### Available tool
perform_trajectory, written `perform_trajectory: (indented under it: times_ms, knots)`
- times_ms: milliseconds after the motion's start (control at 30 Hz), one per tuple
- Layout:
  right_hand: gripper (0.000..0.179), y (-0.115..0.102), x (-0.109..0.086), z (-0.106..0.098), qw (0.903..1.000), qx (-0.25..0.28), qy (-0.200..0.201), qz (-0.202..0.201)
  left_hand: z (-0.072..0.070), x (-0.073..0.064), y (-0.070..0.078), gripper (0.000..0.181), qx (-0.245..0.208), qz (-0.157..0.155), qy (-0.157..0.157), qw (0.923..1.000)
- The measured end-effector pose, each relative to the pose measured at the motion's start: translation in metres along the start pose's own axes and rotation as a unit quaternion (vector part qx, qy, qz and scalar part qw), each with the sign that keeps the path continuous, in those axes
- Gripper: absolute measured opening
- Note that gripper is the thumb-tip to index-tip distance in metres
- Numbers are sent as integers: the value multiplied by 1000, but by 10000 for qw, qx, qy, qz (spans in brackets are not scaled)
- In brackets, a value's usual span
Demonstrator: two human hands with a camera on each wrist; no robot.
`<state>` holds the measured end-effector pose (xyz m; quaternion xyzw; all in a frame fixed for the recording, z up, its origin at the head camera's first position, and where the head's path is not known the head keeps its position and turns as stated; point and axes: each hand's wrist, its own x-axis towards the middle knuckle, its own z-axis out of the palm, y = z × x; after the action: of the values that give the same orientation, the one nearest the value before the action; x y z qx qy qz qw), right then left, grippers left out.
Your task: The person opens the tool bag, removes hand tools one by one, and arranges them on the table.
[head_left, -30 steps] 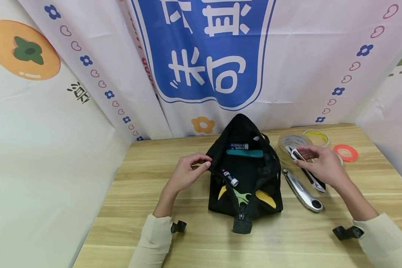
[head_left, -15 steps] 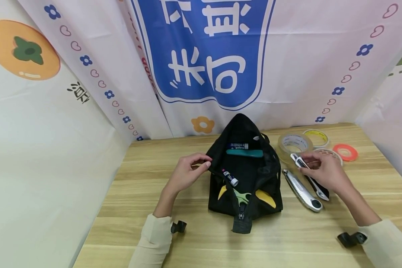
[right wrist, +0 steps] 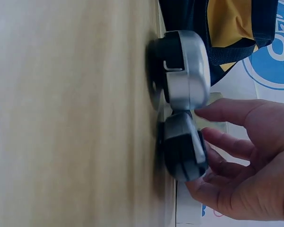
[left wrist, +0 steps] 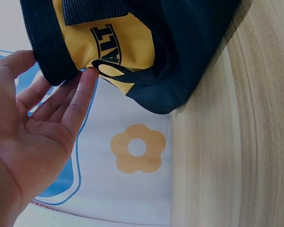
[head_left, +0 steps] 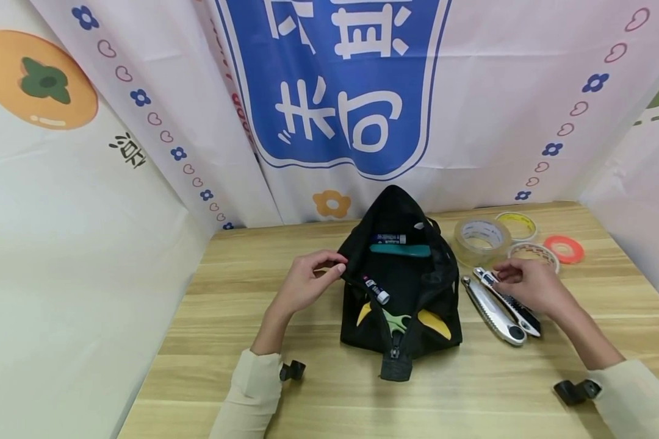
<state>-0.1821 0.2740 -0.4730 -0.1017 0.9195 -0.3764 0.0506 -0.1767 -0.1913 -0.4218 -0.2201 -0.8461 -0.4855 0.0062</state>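
A black and yellow tool bag stands on the table with its top spread. Its zipped rim is pinched between thumb and fingers of my left hand, as the left wrist view also shows. Over a black and silver utility knife hovers my right hand, its fingers relaxed and their tips close against the knife. This knife lies alongside a silver utility knife, right of the bag. Inside the bag show a teal tool, a small blue and white tube and green-handled scissors.
Behind the right hand lie a wide clear tape roll, a yellow-cored roll, a patterned-core roll and an orange ring-shaped roll. A printed curtain hangs at the table's back edge.
The right hand has brought the black and silver utility knife down beside the silver one, and its fingers have loosened. The left hand stays at the bag's rim.
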Motion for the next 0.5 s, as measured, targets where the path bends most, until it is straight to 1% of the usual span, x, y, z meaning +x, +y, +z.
perform_trajectory:
  times_ms: [300, 500]
  knots:
    - [46, -8, 0, -1, 9991, -288, -298, 89, -1, -1, -1, 22, -52, -8, 1, 10000]
    - [46, -11, -6, 0, 9983, -223, -515, 175, -1, 0, -1, 22, 50, -29, -3, 10000]
